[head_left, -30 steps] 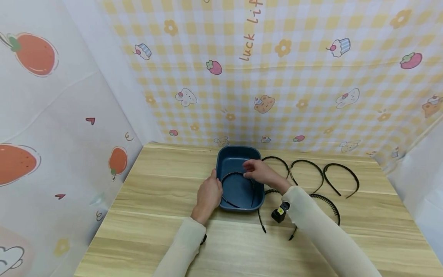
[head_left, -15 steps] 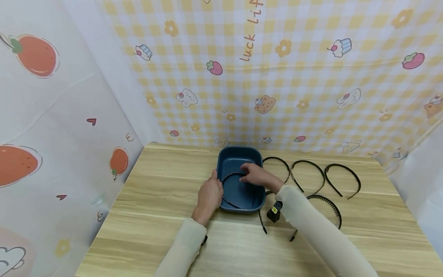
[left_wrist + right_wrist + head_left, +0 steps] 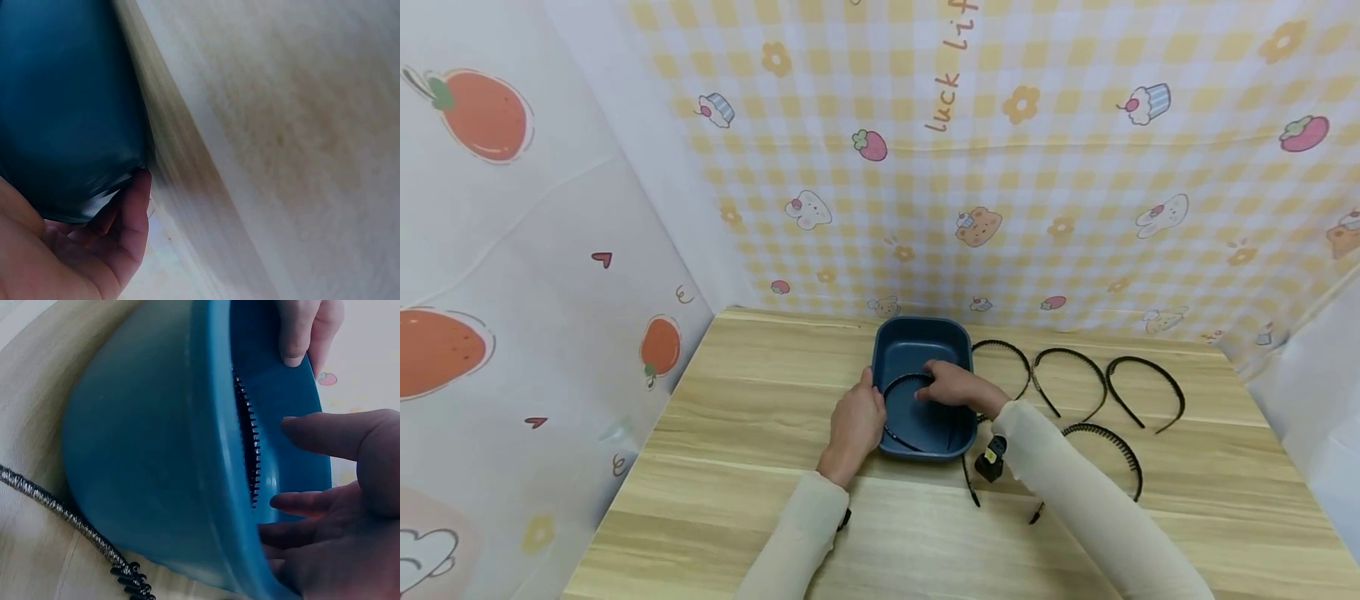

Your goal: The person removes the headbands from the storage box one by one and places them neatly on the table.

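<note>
A dark blue rectangular basin (image 3: 917, 332) stands on the wooden table. My left hand (image 3: 855, 421) grips its left side, the thumb over the rim in the right wrist view and the fingers curled against the outside in the left wrist view. One dark toothed headband (image 3: 904, 377) lies in the basin; its comb teeth (image 3: 250, 444) show past the rim in the right wrist view. Over the basin's inside is my right hand (image 3: 955, 385), beside that headband. Its thumb and fingers are spread apart, with nothing seen between them. Part of the headband is hidden behind this hand.
Right of the basin lie three headbands in a back row: a left one (image 3: 1002, 342), a middle one (image 3: 1067, 351) and a right one (image 3: 1142, 361). Nearer are another headband (image 3: 1108, 430) and one partly covered (image 3: 968, 479). A patterned cloth wall (image 3: 850, 250) borders the table's back.
My right hand has shifted slightly down and left inside the basin, now covering the headband's right part. The left hand keeps its grip on the rim. The view has drifted a little.
</note>
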Demonstrator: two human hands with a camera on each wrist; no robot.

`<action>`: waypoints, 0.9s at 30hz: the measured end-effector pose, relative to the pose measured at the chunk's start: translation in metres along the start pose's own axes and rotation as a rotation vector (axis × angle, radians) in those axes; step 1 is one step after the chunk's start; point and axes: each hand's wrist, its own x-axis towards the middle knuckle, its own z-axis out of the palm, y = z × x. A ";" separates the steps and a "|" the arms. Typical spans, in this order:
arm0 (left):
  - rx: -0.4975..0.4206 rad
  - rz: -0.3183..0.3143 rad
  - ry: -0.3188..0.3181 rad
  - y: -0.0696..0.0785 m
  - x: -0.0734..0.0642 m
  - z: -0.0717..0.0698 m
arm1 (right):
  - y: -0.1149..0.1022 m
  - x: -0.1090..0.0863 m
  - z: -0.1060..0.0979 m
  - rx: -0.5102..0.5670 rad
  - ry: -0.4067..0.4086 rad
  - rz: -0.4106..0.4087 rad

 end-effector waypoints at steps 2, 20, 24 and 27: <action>0.002 0.000 -0.001 0.000 0.000 0.000 | 0.001 0.001 0.000 -0.001 0.000 0.002; 0.015 0.016 0.042 0.000 -0.001 0.001 | 0.001 -0.007 -0.013 0.006 0.050 -0.054; 0.014 0.020 0.043 0.000 -0.001 0.000 | 0.001 -0.009 -0.014 -0.011 0.055 -0.062; 0.016 0.021 0.040 0.000 -0.001 0.001 | 0.002 -0.008 -0.014 -0.036 0.068 -0.067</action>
